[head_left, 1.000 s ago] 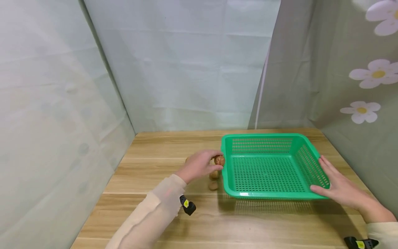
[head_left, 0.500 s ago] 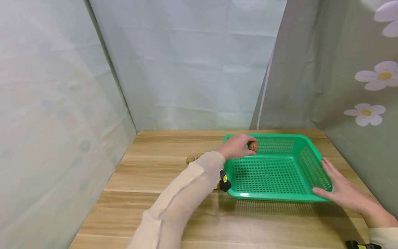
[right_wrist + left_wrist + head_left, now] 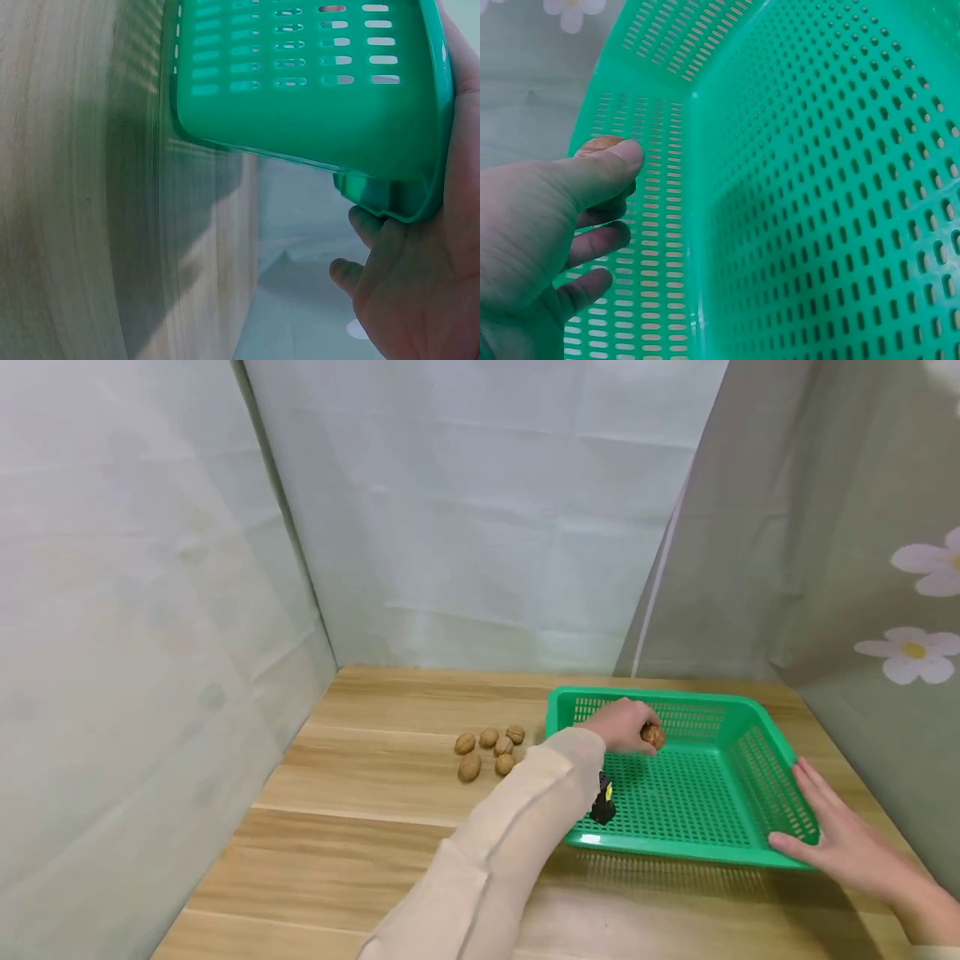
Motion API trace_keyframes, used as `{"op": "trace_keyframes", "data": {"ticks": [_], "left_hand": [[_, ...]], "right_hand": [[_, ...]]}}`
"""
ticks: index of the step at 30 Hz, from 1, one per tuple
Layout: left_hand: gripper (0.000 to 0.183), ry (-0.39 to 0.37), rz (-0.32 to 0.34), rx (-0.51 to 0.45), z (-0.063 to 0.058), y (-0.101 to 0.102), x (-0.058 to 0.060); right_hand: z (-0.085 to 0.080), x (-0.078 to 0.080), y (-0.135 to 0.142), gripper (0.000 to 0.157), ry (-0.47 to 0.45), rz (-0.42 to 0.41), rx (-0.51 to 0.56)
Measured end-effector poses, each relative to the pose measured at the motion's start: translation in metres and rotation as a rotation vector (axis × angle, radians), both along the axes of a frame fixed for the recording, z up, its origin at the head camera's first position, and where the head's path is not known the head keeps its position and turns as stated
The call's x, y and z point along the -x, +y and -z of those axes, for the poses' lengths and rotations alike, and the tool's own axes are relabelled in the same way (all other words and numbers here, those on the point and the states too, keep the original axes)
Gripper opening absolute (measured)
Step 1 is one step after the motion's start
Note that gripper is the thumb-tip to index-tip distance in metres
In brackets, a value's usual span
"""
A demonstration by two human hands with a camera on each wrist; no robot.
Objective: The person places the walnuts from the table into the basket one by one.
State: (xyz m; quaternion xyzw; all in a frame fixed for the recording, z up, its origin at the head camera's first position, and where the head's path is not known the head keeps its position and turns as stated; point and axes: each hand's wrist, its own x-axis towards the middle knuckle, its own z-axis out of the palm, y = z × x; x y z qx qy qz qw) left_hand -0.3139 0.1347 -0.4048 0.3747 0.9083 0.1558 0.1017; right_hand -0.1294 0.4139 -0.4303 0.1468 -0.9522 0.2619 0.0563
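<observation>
L sleeve [image 3: 517, 827]: long, cream, loose — w/ raised seam or fold [image 3: 489, 862] lengthwise. Blk wrist unit [image 3: 602, 810], sm., w/ yellow patch [image 3: 609, 792]. R cuff [image 3: 937, 952] — cream, only edge visible. L hand [image 3: 619, 725] & R hand [image 3: 847, 839] bare.

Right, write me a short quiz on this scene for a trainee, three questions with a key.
1. True or false: the left hand holds a walnut above the floor of the green basket.
2. What does the right hand touch? A) the walnut; B) the left hand; C) the green basket.
3. Fill in: in the head view, the loose walnuts lie on the table to the ____ of the green basket.

Key: 1 true; 2 C; 3 left.
</observation>
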Motion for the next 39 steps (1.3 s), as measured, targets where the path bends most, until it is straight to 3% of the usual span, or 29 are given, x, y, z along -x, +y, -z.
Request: {"op": "trace_keyframes", "data": {"ticks": [6,12,15,20,25,29,33,36,39], "left_hand": [[0.044,-0.003,0.035,0.046,0.016,0.009,-0.003],[0.045,-0.002,0.050,0.070,0.018,0.005,-0.005],[0.049,-0.017,0.048,0.085,0.015,0.003,-0.008],[0.050,-0.071,0.038,-0.001,0.003,0.004,-0.013],[0.054,-0.112,0.066,-0.080,-0.022,-0.005,-0.016],[0.055,-0.107,0.075,-0.143,-0.053,-0.032,-0.015],[0.056,-0.061,0.049,-0.199,-0.075,-0.078,-0.008],[0.055,-0.022,-0.008,-0.220,-0.079,-0.124,0.001],[0.054,0.002,-0.095,-0.238,-0.071,-0.173,0.011]], "right_hand": [[-0.001,-0.009,0.001,0.105,-0.012,0.018,-0.012],[-0.004,-0.009,-0.003,0.104,-0.033,0.015,0.010],[-0.003,-0.008,-0.005,0.104,-0.041,0.009,0.028],[-0.003,-0.009,-0.005,0.104,-0.049,0.016,0.043],[-0.006,-0.009,-0.003,0.103,-0.060,0.020,0.027],[-0.008,-0.007,-0.004,0.103,-0.058,0.001,0.044],[-0.012,-0.004,-0.004,0.103,-0.067,-0.002,0.046],[-0.015,-0.001,-0.004,0.103,-0.082,0.004,0.037],[-0.016,0.000,-0.005,0.103,-0.091,0.013,0.030]]}}
